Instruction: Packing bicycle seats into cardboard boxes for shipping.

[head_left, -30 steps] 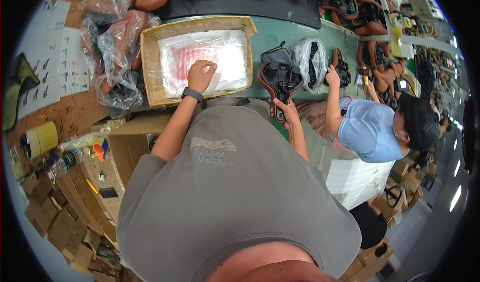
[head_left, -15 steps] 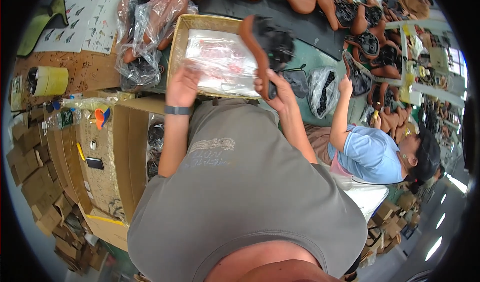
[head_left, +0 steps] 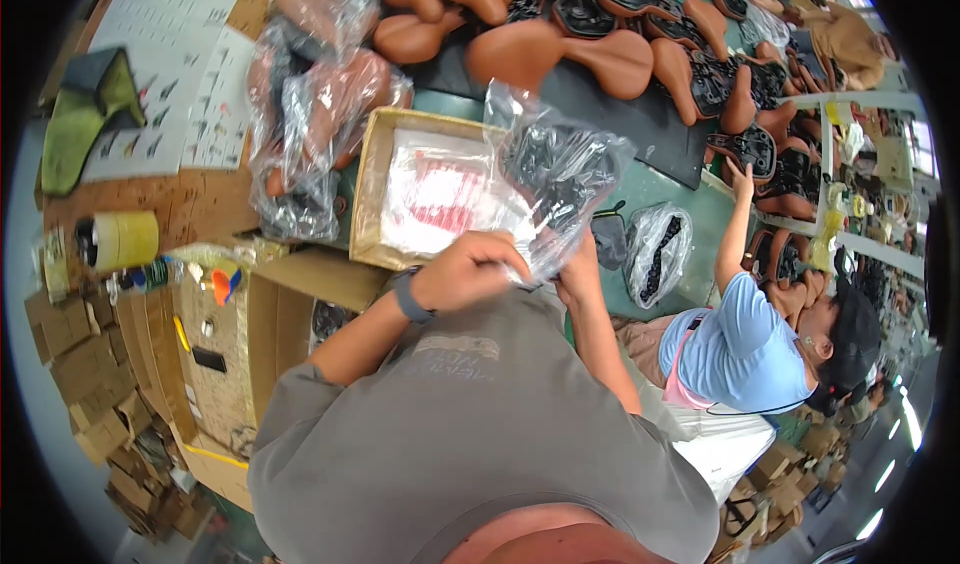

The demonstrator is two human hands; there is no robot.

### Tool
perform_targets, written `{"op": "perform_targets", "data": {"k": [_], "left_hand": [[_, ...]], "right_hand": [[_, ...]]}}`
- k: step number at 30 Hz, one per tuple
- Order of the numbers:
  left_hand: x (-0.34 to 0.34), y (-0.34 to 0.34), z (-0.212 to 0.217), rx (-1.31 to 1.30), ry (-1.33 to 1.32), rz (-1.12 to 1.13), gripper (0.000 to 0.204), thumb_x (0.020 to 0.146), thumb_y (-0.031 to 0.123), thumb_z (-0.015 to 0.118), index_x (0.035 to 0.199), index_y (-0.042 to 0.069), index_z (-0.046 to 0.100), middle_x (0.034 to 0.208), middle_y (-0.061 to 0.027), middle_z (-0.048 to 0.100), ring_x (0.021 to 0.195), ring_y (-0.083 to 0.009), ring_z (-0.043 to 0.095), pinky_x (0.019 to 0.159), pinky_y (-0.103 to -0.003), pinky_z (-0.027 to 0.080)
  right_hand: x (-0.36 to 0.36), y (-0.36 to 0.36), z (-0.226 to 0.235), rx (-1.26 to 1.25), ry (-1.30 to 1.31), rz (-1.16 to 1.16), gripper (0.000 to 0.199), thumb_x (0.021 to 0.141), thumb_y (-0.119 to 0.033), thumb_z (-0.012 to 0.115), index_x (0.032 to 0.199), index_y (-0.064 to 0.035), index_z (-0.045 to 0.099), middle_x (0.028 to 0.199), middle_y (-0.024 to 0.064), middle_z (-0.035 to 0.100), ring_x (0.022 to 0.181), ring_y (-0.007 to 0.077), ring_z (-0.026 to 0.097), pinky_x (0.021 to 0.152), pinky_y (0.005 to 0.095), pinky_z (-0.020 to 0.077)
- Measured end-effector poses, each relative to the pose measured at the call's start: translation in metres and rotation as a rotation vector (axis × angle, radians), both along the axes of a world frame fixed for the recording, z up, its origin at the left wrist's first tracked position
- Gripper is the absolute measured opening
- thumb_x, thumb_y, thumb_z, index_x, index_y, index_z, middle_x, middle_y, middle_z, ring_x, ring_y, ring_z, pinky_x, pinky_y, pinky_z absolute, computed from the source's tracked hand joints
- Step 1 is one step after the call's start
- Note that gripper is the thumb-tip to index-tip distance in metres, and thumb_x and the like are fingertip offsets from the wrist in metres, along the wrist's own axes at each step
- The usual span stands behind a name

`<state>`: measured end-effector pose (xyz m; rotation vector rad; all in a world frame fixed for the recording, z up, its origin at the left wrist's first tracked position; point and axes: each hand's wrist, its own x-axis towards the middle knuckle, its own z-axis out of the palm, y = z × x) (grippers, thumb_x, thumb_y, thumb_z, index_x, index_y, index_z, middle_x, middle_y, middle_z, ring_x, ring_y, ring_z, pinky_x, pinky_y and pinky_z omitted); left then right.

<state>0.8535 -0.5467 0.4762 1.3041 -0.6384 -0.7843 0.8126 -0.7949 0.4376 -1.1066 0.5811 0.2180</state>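
Observation:
A bicycle saddle point(head_left: 560, 169), its black underside showing, is inside a clear plastic bag point(head_left: 505, 109) in front of me. My left hand point(head_left: 468, 272) is closed on the near edge of the bag, its fingers slightly blurred. At the near right end of the bagged saddle, my right hand point(head_left: 580, 276) is closed around it; part of that hand is hidden behind the plastic. Beyond my left hand stands an open cardboard box point(head_left: 368, 189) with a stack of clear bags with red print point(head_left: 435, 199) in it.
Brown saddles point(head_left: 620, 64) crowd the far side of the bench, with bagged saddles point(head_left: 335, 114) at the far left. Another bag with black parts point(head_left: 660, 254) lies to the right. A co-worker in blue point(head_left: 745, 339) reaches toward saddles. An open carton point(head_left: 290, 309) stands at my left.
The saddle, bare in my right hand before, is now inside the clear bag. My left hand has moved from the box toward the right, to the bag's near edge.

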Motion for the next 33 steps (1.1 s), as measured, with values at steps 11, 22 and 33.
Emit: {"op": "perform_targets", "data": {"k": [11, 22, 33], "left_hand": [[0.199, 0.138, -0.07, -0.271, 0.658, 1.387, 0.037, 0.111, 0.043, 0.063, 0.131, 0.011, 0.064, 0.108, -0.0036, 0.07, 0.079, -0.0151, 0.068, 0.06, -0.025, 0.055], [0.103, 0.094, -0.132, 1.256, -0.667, 1.537, 0.078, 0.105, 0.034, 0.073, 0.163, -0.005, 0.039, 0.168, -0.0311, 0.039, 0.156, -0.0477, 0.039, 0.129, -0.06, 0.03], [0.037, -0.125, -0.292, 0.686, -0.646, 0.316, 0.037, 0.103, 0.045, 0.065, 0.106, 0.01, 0.076, 0.088, -0.0214, 0.077, 0.077, -0.0468, 0.072, 0.069, -0.055, 0.058]], "right_hand": [[0.265, -0.056, -0.065, -1.037, -0.289, 0.632, 0.102, 0.086, -0.026, 0.091, 0.17, -0.0057, 0.036, 0.156, 0.0281, 0.059, 0.142, 0.0395, 0.06, 0.117, 0.0533, 0.0502], [0.33, 0.015, -0.175, -1.227, -0.11, 0.907, 0.111, 0.082, -0.023, 0.084, 0.174, -0.0086, 0.022, 0.13, 0.0357, 0.07, 0.115, 0.0533, 0.071, 0.102, 0.0542, 0.0586], [0.035, -0.119, 0.018, 0.735, -0.172, 0.357, 0.072, 0.098, -0.044, 0.081, 0.149, -0.0013, 0.053, 0.12, 0.0235, 0.075, 0.082, 0.0255, 0.076, 0.064, 0.0376, 0.0627]]}}
